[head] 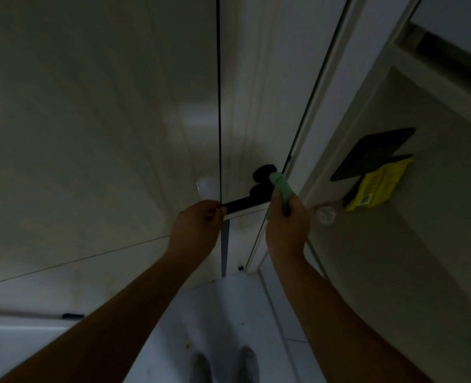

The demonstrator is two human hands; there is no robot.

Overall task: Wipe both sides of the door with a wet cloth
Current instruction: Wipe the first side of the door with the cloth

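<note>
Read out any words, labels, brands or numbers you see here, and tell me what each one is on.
Nothing here is legible.
On the yellow packet: dark print and a small white label, too blurred and dim to read.
On the black flat slab above it: no text visible.
On the door, black handle and green cloth: no markings visible.

Handle [245, 203] juts across door [256, 92], seemingly blocking passage.

1. Two forearms [135, 305], bare from wrist down to the lower edge, below the door handle [245, 203].
2. Left hand [198, 225] and right hand [287, 225] bare, just beneath that handle.
3. Grey, round-toed shoes [249, 363] well below the door handle, dim and blurred.
</note>
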